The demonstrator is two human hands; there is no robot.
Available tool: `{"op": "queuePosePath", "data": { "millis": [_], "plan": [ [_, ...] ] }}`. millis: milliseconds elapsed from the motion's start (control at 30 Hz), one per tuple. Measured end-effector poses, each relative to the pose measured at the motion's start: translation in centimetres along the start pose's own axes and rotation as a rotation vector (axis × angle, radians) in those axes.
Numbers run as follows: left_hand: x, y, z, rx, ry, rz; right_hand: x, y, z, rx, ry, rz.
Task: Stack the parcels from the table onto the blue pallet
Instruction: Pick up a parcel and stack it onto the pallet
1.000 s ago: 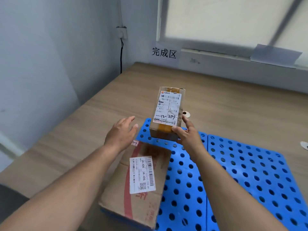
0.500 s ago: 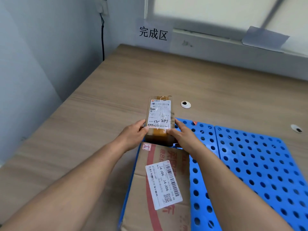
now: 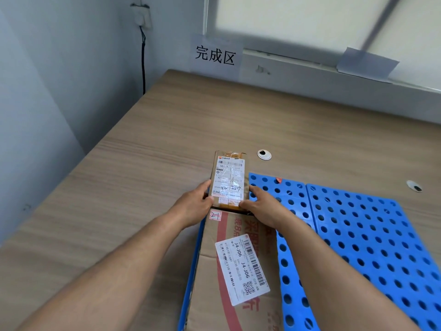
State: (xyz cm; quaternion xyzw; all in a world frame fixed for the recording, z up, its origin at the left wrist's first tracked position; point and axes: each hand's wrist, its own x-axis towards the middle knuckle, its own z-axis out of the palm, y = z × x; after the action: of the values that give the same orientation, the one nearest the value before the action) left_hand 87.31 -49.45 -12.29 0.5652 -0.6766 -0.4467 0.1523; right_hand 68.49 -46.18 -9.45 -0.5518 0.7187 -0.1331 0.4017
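Brown-taped small parcel (image 3: 229, 180) is gripped between left hand (image 3: 193, 209) and right hand (image 3: 265, 209) at the blue pallet (image 3: 370, 235) far corner, beyond the large carton (image 3: 238, 271). If it is released overhanging, it could tip onto the bench (image 3: 143, 163).

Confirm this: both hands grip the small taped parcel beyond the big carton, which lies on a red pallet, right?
No, the pallet is blue, not red; the head view shows it. The left hand and right hand do grip the small parcel beyond the big carton.
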Motion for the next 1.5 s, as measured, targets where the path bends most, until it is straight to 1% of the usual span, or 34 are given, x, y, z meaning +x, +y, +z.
{"op": "queuePosePath", "data": {
  "millis": [167, 367, 467, 567, 667, 800, 933, 1033, 1200, 1500],
  "plan": [
    [0.3, -0.3, 0.4, -0.002, -0.027, -0.014, -0.1, 0.2, 0.1, -0.013, 0.004, -0.001],
    [0.0, 0.0, 0.4, 0.009, -0.004, -0.029, 0.3, 0.6, 0.0, -0.033, 0.022, 0.015],
    [-0.3, 1.2, 0.1, 0.053, 0.052, 0.024, 0.3, 1.0, -0.4, -0.044, 0.064, 0.041],
    [-0.1, 2.5, -0.3, 0.134, 0.141, 0.080, -0.3, 1.3, -1.0, -0.104, 0.118, 0.059],
    [0.5, 3.7, -0.1, 0.223, 0.224, 0.112, -1.1, 1.7, -1.8, -0.158, 0.224, 0.052],
    [0.4, 6.1, 1.4, 0.326, 0.333, 0.216, -2.7, 2.7, -3.4, -0.239, 0.369, -0.003],
    [-0.9, 8.9, 4.2, 0.441, 0.370, 0.296, -5.2, 4.2, -5.3, -0.317, 0.478, -0.045],
    [-2.4, 10.9, 7.0, 0.491, 0.366, 0.333, -7.8, 6.2, -6.6, -0.364, 0.538, -0.069],
    [-5.7, 14.1, 13.0, 0.562, 0.376, 0.415, -12.3, 11.6, -8.7, -0.416, 0.631, -0.074],
    [-10.3, 20.7, 24.5, 0.615, 0.296, 0.515, -21.1, 22.1, -13.1, -0.426, 0.759, -0.068]
  ]
}}
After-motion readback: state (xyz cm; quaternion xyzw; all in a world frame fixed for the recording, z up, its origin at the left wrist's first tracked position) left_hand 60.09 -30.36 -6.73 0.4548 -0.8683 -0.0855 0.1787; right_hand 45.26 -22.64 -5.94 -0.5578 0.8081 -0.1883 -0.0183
